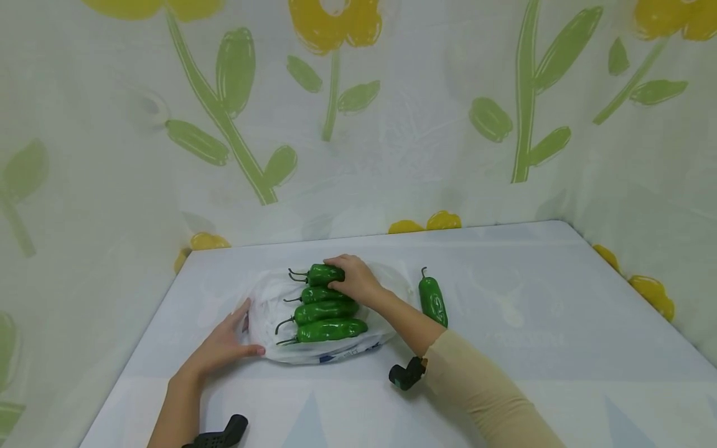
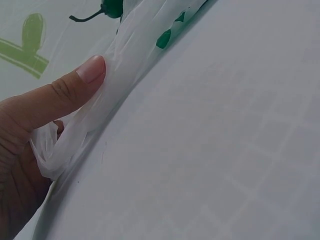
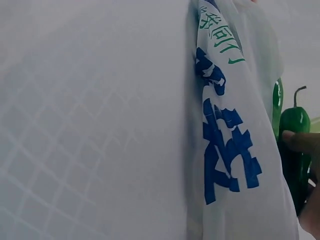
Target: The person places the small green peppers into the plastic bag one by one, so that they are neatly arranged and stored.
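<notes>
A white plastic bag lies flattened on the table, with several glossy green chili peppers in a row on it, stems pointing left. At the row's far end my right hand grips a green chili pepper, its thumb against the pepper's side in the right wrist view. My left hand is at the bag's left edge, thumb and fingers spread wide apart. Seen from the left wrist, the thumb lies against the bag's white film, and the film partly hides the other fingers.
One more green chili pepper lies on the table to the right of the bag, beyond my right forearm. The white table meets a flower-printed curtain at its back and sides. Blue and green print marks the bag's near side.
</notes>
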The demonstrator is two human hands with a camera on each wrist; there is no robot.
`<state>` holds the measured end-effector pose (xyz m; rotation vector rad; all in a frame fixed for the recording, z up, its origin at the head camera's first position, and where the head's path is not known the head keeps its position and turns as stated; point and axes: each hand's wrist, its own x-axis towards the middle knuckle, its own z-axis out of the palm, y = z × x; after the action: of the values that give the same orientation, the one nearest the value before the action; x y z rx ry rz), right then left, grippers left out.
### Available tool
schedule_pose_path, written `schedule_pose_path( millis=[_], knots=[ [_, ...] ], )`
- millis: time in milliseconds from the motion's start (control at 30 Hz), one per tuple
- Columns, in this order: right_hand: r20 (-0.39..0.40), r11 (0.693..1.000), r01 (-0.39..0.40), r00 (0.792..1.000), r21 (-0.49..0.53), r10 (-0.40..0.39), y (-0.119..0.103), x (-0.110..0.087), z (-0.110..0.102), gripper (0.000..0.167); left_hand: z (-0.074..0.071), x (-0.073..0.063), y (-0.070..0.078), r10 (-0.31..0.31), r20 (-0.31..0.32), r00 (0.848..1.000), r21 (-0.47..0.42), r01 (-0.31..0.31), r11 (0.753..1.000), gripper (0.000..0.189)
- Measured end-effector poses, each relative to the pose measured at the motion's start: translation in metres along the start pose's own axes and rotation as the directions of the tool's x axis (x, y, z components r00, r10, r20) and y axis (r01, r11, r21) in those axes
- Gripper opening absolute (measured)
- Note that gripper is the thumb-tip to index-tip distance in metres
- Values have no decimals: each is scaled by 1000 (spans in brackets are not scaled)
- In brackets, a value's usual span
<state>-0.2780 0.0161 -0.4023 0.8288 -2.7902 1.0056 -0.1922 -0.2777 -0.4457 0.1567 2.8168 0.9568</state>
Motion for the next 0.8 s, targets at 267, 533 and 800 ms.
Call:
schedule_pose_path(
  millis=[267, 533, 800],
  knots=[
    [-79, 992, 126, 989, 5, -125, 3, -6, 5, 37, 1, -1, -1, -16, 5, 1000, -5, 16, 1000, 119],
    [-61, 998, 57, 997, 38, -55, 4, -11, 13, 30, 3, -5, -2, 9, 16, 1000, -13, -9, 1000, 118],
    [-111, 991, 110, 989, 82, -101, 11, -9, 12, 28, 0, -1, 0, 35, -15, 999, 12, -35, 999, 115]
  ],
)
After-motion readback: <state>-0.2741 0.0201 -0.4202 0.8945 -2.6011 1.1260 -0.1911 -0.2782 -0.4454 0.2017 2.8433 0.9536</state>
